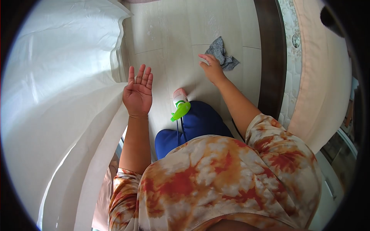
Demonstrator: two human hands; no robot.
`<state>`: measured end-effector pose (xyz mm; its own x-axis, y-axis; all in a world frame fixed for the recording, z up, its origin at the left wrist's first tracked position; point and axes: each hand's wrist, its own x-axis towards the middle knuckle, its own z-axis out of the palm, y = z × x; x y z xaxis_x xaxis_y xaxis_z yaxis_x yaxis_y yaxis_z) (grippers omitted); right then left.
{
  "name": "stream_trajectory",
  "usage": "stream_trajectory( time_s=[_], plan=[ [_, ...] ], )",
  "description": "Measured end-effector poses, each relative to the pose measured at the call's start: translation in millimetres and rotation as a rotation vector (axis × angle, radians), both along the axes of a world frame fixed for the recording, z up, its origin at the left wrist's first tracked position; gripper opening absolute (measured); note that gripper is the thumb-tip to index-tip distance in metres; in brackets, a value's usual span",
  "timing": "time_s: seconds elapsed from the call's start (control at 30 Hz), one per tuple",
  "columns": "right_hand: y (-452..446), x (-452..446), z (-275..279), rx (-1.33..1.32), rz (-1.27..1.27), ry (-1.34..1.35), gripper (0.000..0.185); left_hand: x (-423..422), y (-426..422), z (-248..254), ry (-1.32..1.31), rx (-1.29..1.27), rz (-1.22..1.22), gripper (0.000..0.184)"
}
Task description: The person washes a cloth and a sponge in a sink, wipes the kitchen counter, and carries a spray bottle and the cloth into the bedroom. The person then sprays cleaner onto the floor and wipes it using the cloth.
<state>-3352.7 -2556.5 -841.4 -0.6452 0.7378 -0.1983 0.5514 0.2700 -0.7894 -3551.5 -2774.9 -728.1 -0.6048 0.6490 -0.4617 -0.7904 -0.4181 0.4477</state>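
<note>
Spray btl [180, 106]: pinkish body w/ a pale band that may be a label, any print too small to read. Bright green trigger head, nozzle to the L. Btl is on the floor [173, 57] btwn the hands, right by the knees of the navy trousers [202, 119], its head overlapping them in view.

L hand [138, 94]: palm up, fingers extended & a bit spread, thumb out to the L side. Forearm runs fwd from the tie-dye shirt [216, 173], nearly straight. Hand is open, nothing in it, close to the white curtain [77, 88]; can't tell if they touch.

R hand [212, 70]: back of hand up, index & thumb reaching L w/ a gap btwn them, other fingers partly hidden. Arm angles fwd & inward. No grip visible; nearest thing is the grey cloth [223, 57], crumpled on the floor just beyond the hand. They overlap in view; can't tell if touching.

Hands well apart from each other, L one beside the curtain, R one by the cloth. Farther R, a dark bed frame [271, 57] runs alongside a pale patterned mattress [289, 73] w/ peach fabric [320, 69] next to it.
</note>
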Motion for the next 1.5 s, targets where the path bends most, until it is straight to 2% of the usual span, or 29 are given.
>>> stream_trajectory(
  time_s=[0.07,0.13,0.2,0.27,0.3,0.33,0.4,0.43,0.47,0.53,0.57,0.6,0.63,0.7,0.77,0.8,0.83,0.9,0.93,1.0,1.03,1.07,1.17,1.23,1.27,1.4,1.47,1.5],
  plan=[
    [-1,11,-10,0.054,0.007,-0.065,0.036,-4,-2,6,0.024,-0.033,0.001,0.064],
    [3,28,-28,0.106,0.010,-0.132,0.038,-10,-6,13,0.196,-0.320,0.217,0.068],
    [16,48,-43,0.272,0.003,-0.195,0.047,-33,-26,-1,0.490,-0.559,0.313,0.071],
    [28,54,-50,0.289,0.022,-0.200,0.051,-63,-42,-20,0.834,-0.937,0.256,0.063],
    [39,51,-57,0.323,0.046,-0.203,0.055,-80,-56,-39,1.066,-1.038,0.074,0.060],
    [40,57,-53,0.317,0.040,-0.193,0.055,-86,-59,-28,1.079,-1.041,0.073,0.060],
    [41,56,-69,0.530,0.230,-0.380,0.055,-105,-54,-40,1.878,-1.539,-0.806,0.059],
    [45,55,-78,0.534,0.222,-0.387,0.055,-111,-49,-43,1.851,-1.789,-0.892,0.068],
    [50,55,-86,0.502,0.251,-0.420,0.050,-117,-43,-46,1.861,-1.767,-0.905,0.068],
    [53,57,-90,0.463,0.270,-0.469,0.046,-133,-43,-54,1.593,-2.075,-0.842,0.078],
    [45,61,-78,0.289,0.099,-0.307,0.044,-130,-59,-34,1.534,-2.101,-1.024,0.083],
    [49,58,-74,0.176,-0.103,-0.158,0.043,-137,-72,-50,1.544,-2.072,-1.029,0.083],
    [53,57,-74,0.192,-0.109,-0.168,0.043,-140,-88,-70,1.584,-1.987,-1.002,0.083],
    [66,56,-77,0.083,-0.392,0.128,0.047,-136,-97,-102,1.673,-1.885,-0.858,0.082],
    [80,43,-44,0.210,-0.385,0.110,0.050,-128,-98,-114,1.758,-1.873,-0.748,0.083],
    [68,45,-30,0.221,-0.376,0.085,0.053,-117,-112,-79,1.838,-1.947,-0.735,0.084],
    [72,40,-22,0.232,-0.392,0.081,0.053,-118,-104,-75,1.854,-1.925,-0.733,0.084],
    [82,30,-15,0.433,-0.237,0.028,0.059,-109,-99,-80,1.859,-1.981,-0.752,0.085],
    [80,23,-19,0.424,-0.224,0.022,0.059,-107,-103,-82,1.841,-1.990,-0.765,0.085],
    [82,-1,-36,0.390,-0.168,-0.258,0.069,-108,-105,-85,1.852,-1.863,-0.631,0.088],
    [74,1,-56,0.254,-0.151,-0.349,0.074,-97,-109,-60,1.852,-1.902,-0.699,0.088],
    [77,-9,-72,0.269,-0.146,-0.361,0.074,-97,-107,-64,1.856,-1.901,-0.699,0.088],
    [84,-47,-101,0.223,-0.235,-0.589,0.068,-104,-101,-73,1.881,-1.872,-0.663,0.088],
    [89,-51,-101,0.234,-0.269,-0.574,0.066,-104,-101,-78,1.894,-1.856,-0.641,0.088],
    [80,-37,-97,0.198,-0.298,-0.545,0.064,-87,-106,-60,1.905,-1.888,-0.665,0.087],
    [99,34,-120,0.272,-0.503,-0.717,0.062,-99,-101,-70,1.932,-1.823,-0.608,0.086],
    [127,70,-121,0.163,-0.649,-0.852,0.067,-102,-101,-72,1.928,-1.820,-0.595,0.086],
    [132,81,-116,0.060,-0.712,-0.919,0.070,-88,-101,-58,1.933,-1.844,-0.630,0.085]
  ],
)
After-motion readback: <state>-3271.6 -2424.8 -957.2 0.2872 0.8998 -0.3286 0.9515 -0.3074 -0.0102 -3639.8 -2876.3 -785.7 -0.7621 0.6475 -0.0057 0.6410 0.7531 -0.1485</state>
